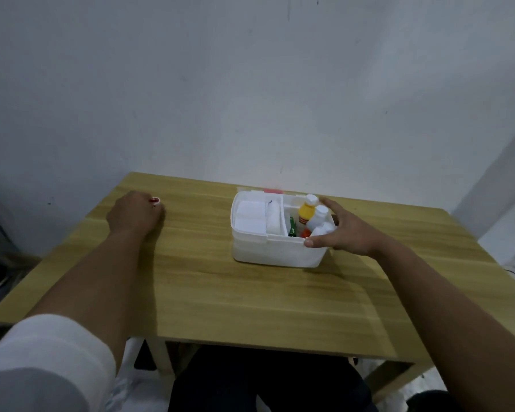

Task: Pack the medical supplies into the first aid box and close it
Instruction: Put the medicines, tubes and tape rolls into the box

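Note:
The white first aid box [268, 254] stands open right of the table's middle. Its left compartment holds white pads [249, 217] and a white roll [273, 217]. On the right stand a yellow bottle with a white cap [306, 211], two white bottles [318, 217] and small green and orange items [293, 228]. My right hand [348, 230] spans the box's right end, thumb on the front rim and fingers over the far rim. My left hand [134, 215] rests on the table far left, fingers curled around a small red-and-white item [155, 200].
A pink-red piece [272, 190] shows just behind the box; whether it is part of the lid is unclear. The wooden table [220, 301] stands against a white wall. My dark-clothed lap lies below its front edge.

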The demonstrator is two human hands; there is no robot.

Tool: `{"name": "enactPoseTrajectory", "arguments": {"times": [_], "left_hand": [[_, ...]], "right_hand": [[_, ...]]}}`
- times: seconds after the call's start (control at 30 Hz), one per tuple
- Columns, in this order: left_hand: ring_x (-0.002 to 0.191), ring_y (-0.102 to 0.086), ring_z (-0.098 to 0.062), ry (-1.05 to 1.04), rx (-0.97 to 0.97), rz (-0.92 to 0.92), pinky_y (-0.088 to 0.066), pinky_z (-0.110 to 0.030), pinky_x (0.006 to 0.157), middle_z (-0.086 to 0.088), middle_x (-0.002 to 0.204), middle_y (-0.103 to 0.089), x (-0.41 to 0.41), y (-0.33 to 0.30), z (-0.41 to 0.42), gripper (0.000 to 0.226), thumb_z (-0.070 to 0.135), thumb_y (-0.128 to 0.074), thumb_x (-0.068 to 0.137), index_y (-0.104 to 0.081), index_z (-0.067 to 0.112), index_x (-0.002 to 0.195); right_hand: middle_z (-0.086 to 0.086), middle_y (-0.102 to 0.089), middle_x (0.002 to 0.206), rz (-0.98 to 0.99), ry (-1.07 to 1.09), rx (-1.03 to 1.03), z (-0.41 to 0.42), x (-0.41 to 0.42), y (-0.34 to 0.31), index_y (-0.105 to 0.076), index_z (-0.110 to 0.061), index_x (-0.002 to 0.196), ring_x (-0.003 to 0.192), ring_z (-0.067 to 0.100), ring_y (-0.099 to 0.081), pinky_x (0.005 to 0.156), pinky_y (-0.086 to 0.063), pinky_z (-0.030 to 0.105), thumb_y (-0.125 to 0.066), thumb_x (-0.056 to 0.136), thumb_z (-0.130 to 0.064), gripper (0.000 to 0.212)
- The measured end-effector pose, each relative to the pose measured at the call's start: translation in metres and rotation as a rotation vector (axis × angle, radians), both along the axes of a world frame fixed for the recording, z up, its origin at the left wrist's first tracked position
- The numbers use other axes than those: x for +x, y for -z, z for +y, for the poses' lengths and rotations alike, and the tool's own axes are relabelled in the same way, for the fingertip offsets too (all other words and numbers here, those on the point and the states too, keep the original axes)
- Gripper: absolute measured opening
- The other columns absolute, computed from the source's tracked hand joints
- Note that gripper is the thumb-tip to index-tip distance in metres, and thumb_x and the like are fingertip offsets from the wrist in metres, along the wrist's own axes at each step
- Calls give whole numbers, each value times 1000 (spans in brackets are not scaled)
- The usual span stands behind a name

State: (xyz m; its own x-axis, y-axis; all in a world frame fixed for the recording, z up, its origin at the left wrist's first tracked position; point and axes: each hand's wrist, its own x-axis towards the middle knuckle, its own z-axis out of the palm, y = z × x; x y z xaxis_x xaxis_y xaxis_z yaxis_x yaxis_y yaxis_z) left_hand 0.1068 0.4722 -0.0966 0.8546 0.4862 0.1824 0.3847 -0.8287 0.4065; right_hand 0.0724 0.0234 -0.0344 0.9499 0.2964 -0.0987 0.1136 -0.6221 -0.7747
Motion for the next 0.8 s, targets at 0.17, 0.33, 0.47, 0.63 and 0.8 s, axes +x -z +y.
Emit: {"name": "enactPoseTrajectory", "arguments": {"times": [0.17,0.33,0.47,0.63,0.8], "left_hand": [[95,-67,-36,-36,-7,-34,-44,-34,70,-14,97,-73,4,6,-5,35,46,-65,91,-79,16,101],[98,-68,-35,6,-22,-40,-48,-36,75,-11,102,-74,-7,-3,-17,33,47,-65,91,-80,20,103],[95,-70,-31,91,-114,-131,-49,-34,75,-6,103,-77,-21,-38,-51,33,50,-69,90,-81,24,108],[88,-69,-15,279,-294,-308,-56,-34,81,6,100,-78,-42,-96,-124,31,50,-71,87,-82,26,104],[95,-70,-15,400,-198,-300,-53,-38,90,12,99,-77,-62,-96,-175,34,59,-69,86,-80,31,102]], "right_hand": [[-24,-57,129,4,-2,6,-1,3,4,-27,-36,157,115,1,-59,83,-50,16,-95,63,-42,117],[-24,-61,125,16,21,27,-1,-1,2,-27,-34,157,107,-8,-60,76,-50,11,-96,65,-35,115],[-21,-60,124,40,38,21,2,-8,-3,-27,-37,156,103,-4,-60,61,-51,10,-94,68,-35,111],[-17,-52,125,49,50,-6,7,-13,-7,-21,-34,159,109,11,-58,65,-47,19,-92,68,-40,116],[-11,-50,128,60,83,-19,7,-19,-11,-23,-37,156,118,20,-54,62,-50,25,-92,70,-41,110]]}}
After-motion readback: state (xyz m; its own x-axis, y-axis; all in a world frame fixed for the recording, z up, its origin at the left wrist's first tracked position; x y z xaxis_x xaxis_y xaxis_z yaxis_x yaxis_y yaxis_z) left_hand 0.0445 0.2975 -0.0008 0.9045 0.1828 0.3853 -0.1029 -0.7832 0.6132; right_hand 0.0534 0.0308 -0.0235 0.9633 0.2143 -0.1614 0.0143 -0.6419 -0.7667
